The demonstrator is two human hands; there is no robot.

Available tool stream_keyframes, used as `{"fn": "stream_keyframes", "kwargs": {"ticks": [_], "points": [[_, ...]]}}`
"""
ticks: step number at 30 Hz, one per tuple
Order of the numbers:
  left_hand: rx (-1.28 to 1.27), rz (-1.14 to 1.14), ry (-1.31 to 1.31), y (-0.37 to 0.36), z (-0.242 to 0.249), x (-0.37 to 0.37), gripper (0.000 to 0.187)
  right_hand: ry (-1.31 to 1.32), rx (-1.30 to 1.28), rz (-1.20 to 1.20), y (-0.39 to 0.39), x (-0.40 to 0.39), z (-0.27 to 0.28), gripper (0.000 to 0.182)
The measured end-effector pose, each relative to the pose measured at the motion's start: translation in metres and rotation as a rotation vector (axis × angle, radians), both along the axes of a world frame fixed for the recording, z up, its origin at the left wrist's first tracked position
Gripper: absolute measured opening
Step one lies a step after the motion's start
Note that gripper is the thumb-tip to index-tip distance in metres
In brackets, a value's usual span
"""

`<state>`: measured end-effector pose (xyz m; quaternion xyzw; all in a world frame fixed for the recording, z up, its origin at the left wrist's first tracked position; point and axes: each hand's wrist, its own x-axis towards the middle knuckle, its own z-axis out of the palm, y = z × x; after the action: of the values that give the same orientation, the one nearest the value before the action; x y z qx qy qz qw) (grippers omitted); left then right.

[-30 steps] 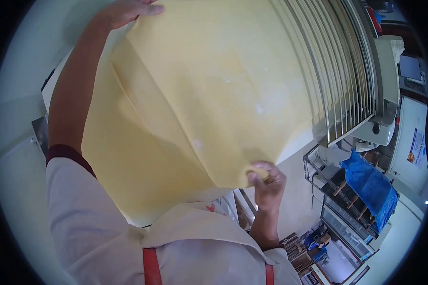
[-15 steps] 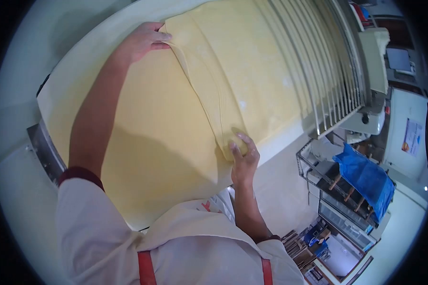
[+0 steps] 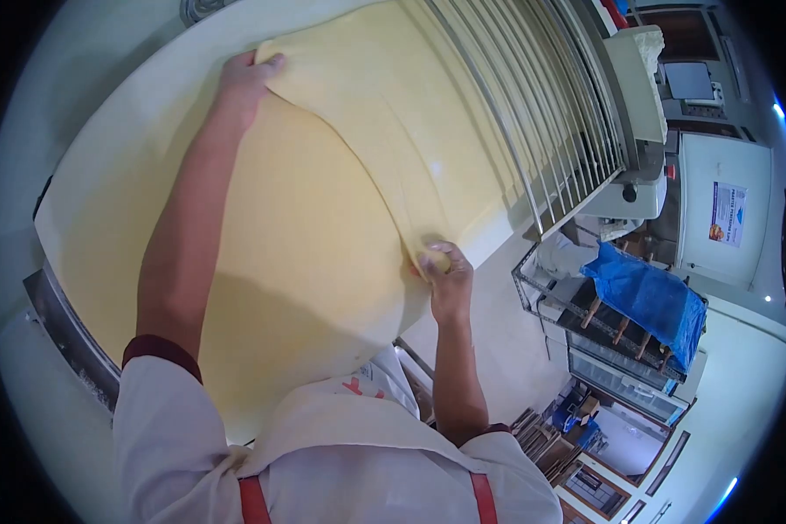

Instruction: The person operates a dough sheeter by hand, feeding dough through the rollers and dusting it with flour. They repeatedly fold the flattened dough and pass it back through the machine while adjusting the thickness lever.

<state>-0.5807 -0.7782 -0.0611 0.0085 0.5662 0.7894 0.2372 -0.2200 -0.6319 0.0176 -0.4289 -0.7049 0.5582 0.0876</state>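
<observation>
Dough sheet (image 3: 323, 201) pinched at opposite corners by outstretched left hand (image 3: 244, 79) and right hand (image 3: 445, 275).

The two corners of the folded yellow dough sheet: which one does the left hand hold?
The far corner, up by the belt's far edge; the left hand grips it. The right hand pinches the near corner.

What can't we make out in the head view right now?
- Dough sheet: its far end runs under the metal guard bars, which hide it.
- Right hand: fingertips curl around the folded dough edge; only part of the grip shows.
- Left hand: fingers tuck under the lifted flap.
- Poster on the white cabinet: print too small to read.
- Belt surface below the sheet: covered by dough.
</observation>
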Motion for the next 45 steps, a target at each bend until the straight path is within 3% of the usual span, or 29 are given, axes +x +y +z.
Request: {"fn": "stream_keyframes", "kwargs": {"ticks": [2,6,7,10,12,14,16,18,20,22,25,27,29,31,34,35,37,39,41,42,43,45], "points": [[-0.066,-0.002,0.048,0.027,-0.002,-0.009,0.027,0.245,-0.219,-0.250,0.012,-0.014,-0.018,0.017],[-0.160,-0.014,-0.020,0.080,0.009,-0.019,0.035,0.244,-0.217,-0.105,0.056,-0.032,-0.019,0.019],[-0.101,-0.044,-0.023,0.089,0.015,-0.031,0.036,0.165,0.000,-0.016,0.065,-0.025,-0.002,0.015],[0.001,-0.128,-0.009,0.114,0.019,-0.091,0.037,0.156,-0.075,-0.101,0.101,0.021,0.021,0.019],[-0.038,-0.228,-0.002,0.135,0.000,-0.121,0.038,0.149,-0.046,-0.151,0.121,0.027,0.000,0.018],[-0.202,-0.135,0.269,0.162,-0.026,-0.114,0.043,0.098,0.021,-0.158,0.133,0.030,-0.011,0.018],[-0.397,-0.002,0.650,0.183,-0.023,-0.099,0.047,0.017,0.124,-0.100,0.138,0.024,-0.012,0.017],[-0.631,0.144,1.115,0.200,0.008,-0.036,0.052,-0.012,-0.087,0.076,0.133,0.040,-0.021,0.022],[-0.846,0.038,1.344,0.223,0.005,0.013,0.060,-0.063,0.062,0.762,0.141,0.019,-0.009,0.029],[-1.002,-0.153,1.268,0.254,0.014,0.073,0.064,0.132,-0.332,0.977,0.169,-0.019,0.022,0.030],[-0.959,-0.315,1.137,0.300,0.034,0.156,0.061,0.274,-0.077,1.089,0.243,-0.035,0.054,0.026],[-0.926,-0.336,1.155,0.324,0.035,0.207,0.056,0.304,0.212,0.958,0.306,-0.025,0.082,0.022],[-0.878,-0.413,1.221,0.342,0.035,0.252,0.052,0.477,0.296,0.747,0.374,-0.011,0.116,0.011],[-0.832,-0.537,1.244,0.355,0.037,0.286,0.052,0.542,0.647,0.488,0.434,0.019,0.136,0.020],[-0.858,-0.722,1.414,0.361,0.031,0.299,0.050,0.475,0.836,0.200,0.512,0.066,0.166,0.033],[-0.816,-0.705,1.362,0.360,0.022,0.299,0.047,0.444,0.864,0.170,0.540,0.078,0.171,0.031],[-1.039,-0.885,0.953,0.376,0.062,0.282,0.043,0.417,0.968,0.216,0.590,0.086,0.168,0.027],[-1.148,-0.275,0.733,0.348,0.047,0.304,0.042,0.478,1.048,0.314,0.614,0.081,0.166,0.026],[-1.080,0.293,0.796,0.319,0.031,0.332,0.039,0.575,1.097,0.631,0.632,0.084,0.164,0.024],[-1.224,0.481,0.699,0.306,0.017,0.358,0.036,0.591,1.041,0.787,0.641,0.084,0.169,0.023],[-1.043,0.727,0.445,0.309,0.021,0.385,0.033,0.592,1.054,0.893,0.644,0.081,0.176,0.023],[-1.192,0.907,0.455,0.332,0.051,0.440,0.031,0.586,1.042,1.091,0.648,0.075,0.187,0.025]]}}
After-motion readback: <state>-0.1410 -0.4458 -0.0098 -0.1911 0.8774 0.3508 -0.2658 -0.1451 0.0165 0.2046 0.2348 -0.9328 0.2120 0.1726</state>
